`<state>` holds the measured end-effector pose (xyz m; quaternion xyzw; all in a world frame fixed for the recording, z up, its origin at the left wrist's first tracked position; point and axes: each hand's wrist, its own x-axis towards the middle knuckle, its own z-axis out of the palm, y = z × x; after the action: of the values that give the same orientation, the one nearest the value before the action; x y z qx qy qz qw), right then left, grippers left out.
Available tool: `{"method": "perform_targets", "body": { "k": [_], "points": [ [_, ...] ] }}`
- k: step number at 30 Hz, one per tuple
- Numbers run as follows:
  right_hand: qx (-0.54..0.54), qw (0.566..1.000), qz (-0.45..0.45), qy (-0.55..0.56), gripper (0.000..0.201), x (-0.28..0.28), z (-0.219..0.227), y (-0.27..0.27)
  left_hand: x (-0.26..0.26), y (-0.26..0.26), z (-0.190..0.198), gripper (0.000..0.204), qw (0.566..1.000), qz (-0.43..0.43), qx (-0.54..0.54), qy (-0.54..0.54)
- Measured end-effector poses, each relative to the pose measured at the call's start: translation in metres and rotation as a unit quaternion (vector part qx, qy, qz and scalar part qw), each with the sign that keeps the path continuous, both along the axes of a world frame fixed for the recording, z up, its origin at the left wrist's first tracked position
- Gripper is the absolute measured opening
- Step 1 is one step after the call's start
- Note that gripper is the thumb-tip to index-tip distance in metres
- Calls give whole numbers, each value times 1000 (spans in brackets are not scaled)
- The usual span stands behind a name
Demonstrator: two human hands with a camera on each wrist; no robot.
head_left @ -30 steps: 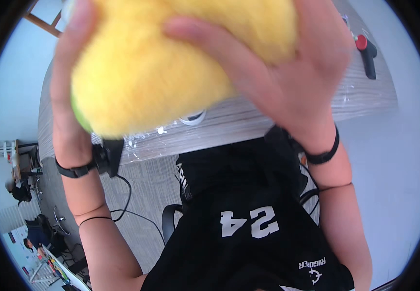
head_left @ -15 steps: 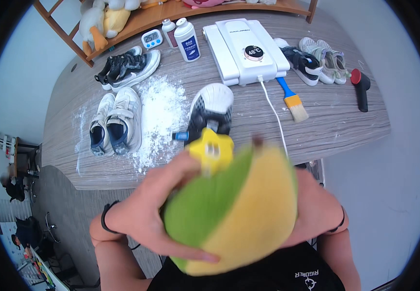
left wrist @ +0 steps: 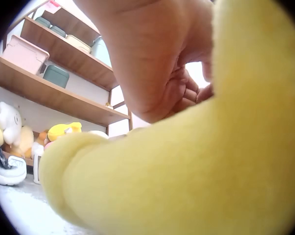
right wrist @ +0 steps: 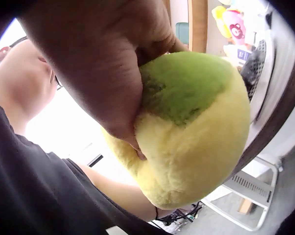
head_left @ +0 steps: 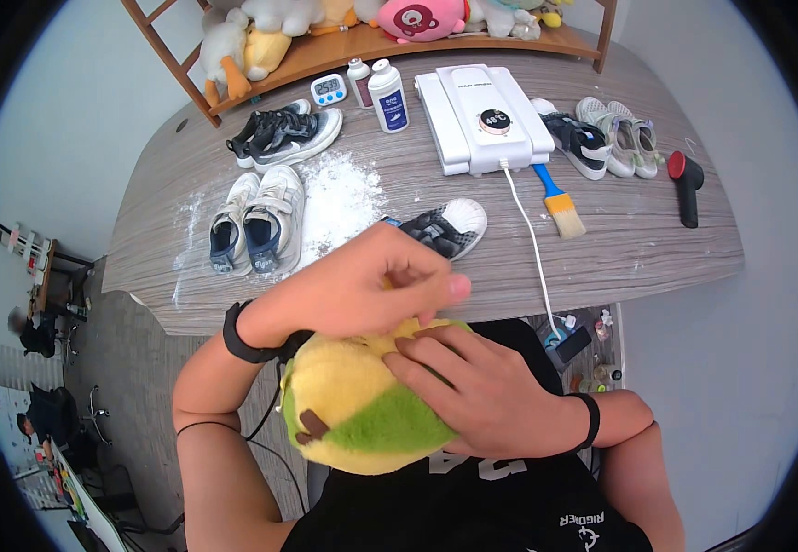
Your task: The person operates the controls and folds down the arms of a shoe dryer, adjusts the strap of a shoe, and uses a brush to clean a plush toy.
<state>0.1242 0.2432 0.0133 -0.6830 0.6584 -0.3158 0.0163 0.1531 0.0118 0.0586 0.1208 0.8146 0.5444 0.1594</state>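
A yellow-and-green plush toy [head_left: 353, 377] with a short brown stem is held at the person's lap, at the front of the table. The right hand [head_left: 473, 386] grips its side with the fingers spread over the top. In the right wrist view the right thumb sinks into the plush [right wrist: 206, 132]. Over the toy's top edge is the left hand [head_left: 362, 285], its fingers curled and its thumb pointing right. A bit of yellow shows between these fingers; whether they pinch it I cannot tell. Just behind the left hand, a black-and-white sneaker [head_left: 445, 230] lies on the table.
White sneakers [head_left: 275, 221] stand beside spilled white powder [head_left: 344, 198]. Farther back are dark sneakers [head_left: 293, 138], a timer [head_left: 329, 90], bottles [head_left: 390, 101] and a white device [head_left: 477, 120] with a cord. A brush [head_left: 560, 207], more shoes [head_left: 620, 138] and a red-and-black tool [head_left: 686, 189] are at right.
The plush toy came down from close to the camera to the lap and turned, its stem now toward the left. The left hand moved onto its top edge; the yellow star figure is now out of sight.
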Motion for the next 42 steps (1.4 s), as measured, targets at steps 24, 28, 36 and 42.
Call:
{"method": "perform_targets", "body": {
  "k": [24, 28, 36, 42],
  "points": [
    [27, 968, 217, -127, 80, 60, -59, -58, -7, -36, -30, 31, 931, -44, -339, 125],
    [-17, 916, 287, -280, 65, 68, -70, -73, 3, -26, -33, 34, 938, 23, -317, 140],
    [13, 817, 447, -365, 52, 79, -93, -87, -4, -5, -43, 23, 907, 64, -372, 185],
    [52, 791, 465, -394, 57, 71, -96, -88, 13, 0, -36, 26, 924, 108, -274, 242]
  ]
}}
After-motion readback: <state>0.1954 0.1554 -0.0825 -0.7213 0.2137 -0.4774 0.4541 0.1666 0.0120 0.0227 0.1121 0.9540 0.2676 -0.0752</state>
